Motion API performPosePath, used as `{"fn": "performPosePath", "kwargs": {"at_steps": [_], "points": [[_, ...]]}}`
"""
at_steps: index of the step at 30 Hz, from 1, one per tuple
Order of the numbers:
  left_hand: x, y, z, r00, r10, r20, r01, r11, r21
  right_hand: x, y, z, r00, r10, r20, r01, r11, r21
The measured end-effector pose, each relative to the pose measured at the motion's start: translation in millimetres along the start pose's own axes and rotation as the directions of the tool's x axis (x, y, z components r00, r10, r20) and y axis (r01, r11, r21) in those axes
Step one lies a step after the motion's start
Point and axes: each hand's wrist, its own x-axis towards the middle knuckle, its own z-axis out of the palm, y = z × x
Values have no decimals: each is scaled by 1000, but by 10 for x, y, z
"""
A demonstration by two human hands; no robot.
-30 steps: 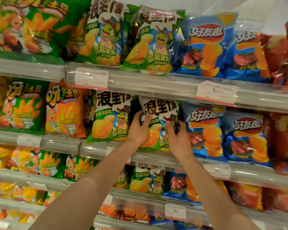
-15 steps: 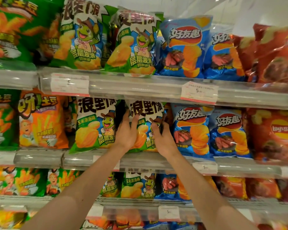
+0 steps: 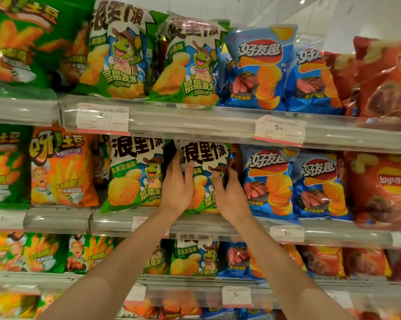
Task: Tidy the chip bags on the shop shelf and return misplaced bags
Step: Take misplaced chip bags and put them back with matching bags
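Observation:
A green and white chip bag with a frog cartoon (image 3: pixel 203 155) stands on the middle shelf (image 3: pixel 112 224), between a matching green bag (image 3: pixel 130 176) and a blue steak-flavour bag (image 3: pixel 268 181). My left hand (image 3: pixel 177 185) holds its left edge, fingers reaching into the dark gap beside it and thumb on the front. My right hand (image 3: pixel 228 192) grips its right edge with curled fingers, crumpling the foil there. Both hands hide the bag's lower half.
The top shelf (image 3: pixel 195 125) carries more green frog bags (image 3: pixel 190 65), blue bags (image 3: pixel 259 70) and red bags. An orange fries bag (image 3: pixel 61 167) stands at the left and a red Lay's bag (image 3: pixel 384 188) at the right. Price tags (image 3: pixel 279 130) hang on the rails. Lower shelves are packed.
Both hands stay on the same green bag. My right fingers have curled tighter on its right edge. The view has swung a little to the right.

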Motion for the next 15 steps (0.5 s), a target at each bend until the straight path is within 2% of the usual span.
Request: {"fn": "performPosePath", "kwargs": {"at_steps": [4, 7, 11, 15], "points": [[-137, 19, -155, 990, 140, -23, -138, 987, 86, -92, -9, -134, 998, -68, -19, 67, 997, -49], [-345, -12, -276, 978, 210, 8, -208, 964, 168, -265, 45, -225, 991, -133, -16, 130, 984, -119], [-753, -91, -406, 970, 235, 56, -242, 947, 209, -651, 234, -295, 961, -266, 74, 276, 919, -281], [-1264, -242, -526, 970, 231, 79, -244, 924, 294, -1144, 583, -291, 951, -297, 85, 305, 859, -410]]}}
